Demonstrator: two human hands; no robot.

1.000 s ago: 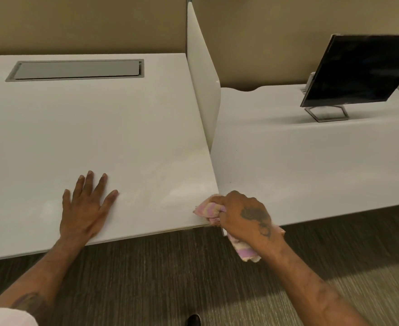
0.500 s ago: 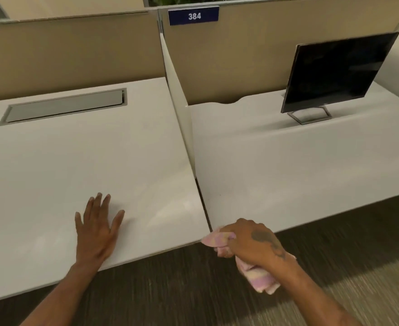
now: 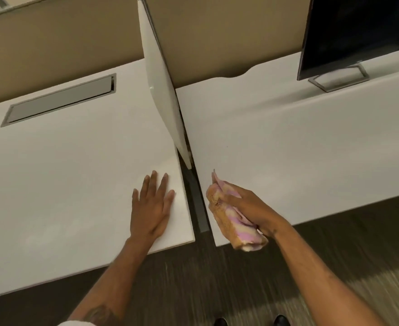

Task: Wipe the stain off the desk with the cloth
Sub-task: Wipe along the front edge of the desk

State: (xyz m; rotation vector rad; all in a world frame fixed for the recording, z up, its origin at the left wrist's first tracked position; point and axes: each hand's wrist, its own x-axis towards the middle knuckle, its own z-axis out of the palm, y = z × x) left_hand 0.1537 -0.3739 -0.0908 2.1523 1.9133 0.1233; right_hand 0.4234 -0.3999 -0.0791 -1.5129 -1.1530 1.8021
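Note:
My right hand (image 3: 252, 209) grips a bunched pink and cream striped cloth (image 3: 231, 220) at the front left corner of the right white desk (image 3: 299, 142). The cloth's underside looks brownish. My left hand (image 3: 152, 205) lies flat, fingers spread, on the front right corner of the left white desk (image 3: 64, 172). A tiny dark speck (image 3: 227, 146) sits on the right desk beyond the cloth. No larger stain shows on either desk.
A white divider panel (image 3: 163, 95) stands between the desks, with a dark gap (image 3: 197, 203) below it. A black monitor (image 3: 358, 31) stands at the right desk's back. A grey cable flap (image 3: 59, 100) sits in the left desk. Beige partitions rise behind; carpet lies in front.
The view has shifted right and closer. My right hand has carried the cloth from the left desk's corner, across the gap, onto the right desk's corner. My left hand now rests nearer the left desk's right edge.

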